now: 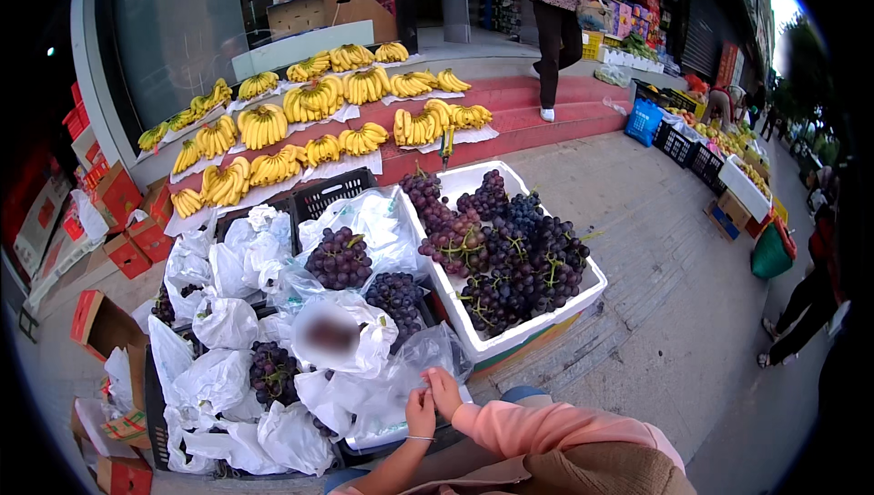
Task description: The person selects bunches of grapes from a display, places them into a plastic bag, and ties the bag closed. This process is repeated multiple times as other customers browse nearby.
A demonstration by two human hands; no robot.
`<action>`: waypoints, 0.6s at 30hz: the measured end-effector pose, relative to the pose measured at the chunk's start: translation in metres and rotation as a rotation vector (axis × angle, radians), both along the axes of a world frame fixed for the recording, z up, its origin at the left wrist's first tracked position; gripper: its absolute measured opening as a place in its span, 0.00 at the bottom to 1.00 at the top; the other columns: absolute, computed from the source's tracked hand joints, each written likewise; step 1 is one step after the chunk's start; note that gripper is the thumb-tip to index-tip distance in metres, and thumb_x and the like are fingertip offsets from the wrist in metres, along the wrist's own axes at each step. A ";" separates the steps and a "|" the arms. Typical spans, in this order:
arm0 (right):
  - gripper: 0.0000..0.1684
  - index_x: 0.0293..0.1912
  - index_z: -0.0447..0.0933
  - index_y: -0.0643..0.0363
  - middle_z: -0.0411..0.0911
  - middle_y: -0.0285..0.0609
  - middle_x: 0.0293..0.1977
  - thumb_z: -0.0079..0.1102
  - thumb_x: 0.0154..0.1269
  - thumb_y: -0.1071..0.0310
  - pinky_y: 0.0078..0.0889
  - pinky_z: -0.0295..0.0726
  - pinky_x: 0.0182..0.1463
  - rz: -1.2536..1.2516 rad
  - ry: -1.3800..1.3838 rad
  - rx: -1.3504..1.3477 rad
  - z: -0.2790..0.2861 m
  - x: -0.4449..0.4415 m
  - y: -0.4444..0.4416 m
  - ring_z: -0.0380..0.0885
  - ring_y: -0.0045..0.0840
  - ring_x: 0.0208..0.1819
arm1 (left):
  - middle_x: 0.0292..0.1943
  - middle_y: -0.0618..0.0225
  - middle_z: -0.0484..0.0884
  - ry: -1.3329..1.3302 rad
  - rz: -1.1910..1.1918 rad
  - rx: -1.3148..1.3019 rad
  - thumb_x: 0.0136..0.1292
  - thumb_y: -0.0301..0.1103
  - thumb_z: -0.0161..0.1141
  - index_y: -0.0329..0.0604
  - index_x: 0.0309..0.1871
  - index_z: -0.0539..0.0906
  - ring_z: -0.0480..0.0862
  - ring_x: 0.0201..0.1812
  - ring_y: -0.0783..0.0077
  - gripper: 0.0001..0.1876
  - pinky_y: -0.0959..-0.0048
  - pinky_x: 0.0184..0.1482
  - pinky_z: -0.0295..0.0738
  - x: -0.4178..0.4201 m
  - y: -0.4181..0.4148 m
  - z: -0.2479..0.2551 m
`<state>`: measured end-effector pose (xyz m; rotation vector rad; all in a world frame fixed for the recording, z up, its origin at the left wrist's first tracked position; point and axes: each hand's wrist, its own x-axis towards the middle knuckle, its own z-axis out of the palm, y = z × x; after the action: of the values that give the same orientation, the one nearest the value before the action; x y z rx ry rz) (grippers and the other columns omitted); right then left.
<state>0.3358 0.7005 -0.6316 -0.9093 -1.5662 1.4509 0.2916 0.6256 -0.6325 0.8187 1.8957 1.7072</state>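
My left hand, with a thin band at the wrist, and my right hand, in a pink sleeve, meet fingertip to fingertip. They appear to pinch the near edge of a clear plastic bag; the film between the fingers is hard to make out. Just left of them lie white plastic bags on crates. A dark grape bunch rests beyond the hands, and a redder bunch sits farther back on plastic. To the right, a white foam box holds several bunches of purple grapes.
Banana bunches line red steps behind the crates. Cardboard boxes stand at left. A person walks on the steps; another person is at far right. Fruit crates line the pavement farther right.
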 end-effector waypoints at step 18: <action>0.15 0.35 0.72 0.62 0.71 0.41 0.31 0.44 0.67 0.61 0.25 0.71 0.39 0.043 0.013 -0.199 0.027 0.010 -0.002 0.71 0.25 0.32 | 0.19 0.76 0.69 -0.452 -0.301 -0.080 0.68 0.39 0.43 0.43 0.28 0.70 0.64 0.20 0.86 0.13 0.85 0.22 0.57 -0.007 -0.012 0.028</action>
<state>0.3459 0.6989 -0.6048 -0.9827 -1.4586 1.6620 0.2849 0.6135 -0.6044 0.5891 1.4461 1.4708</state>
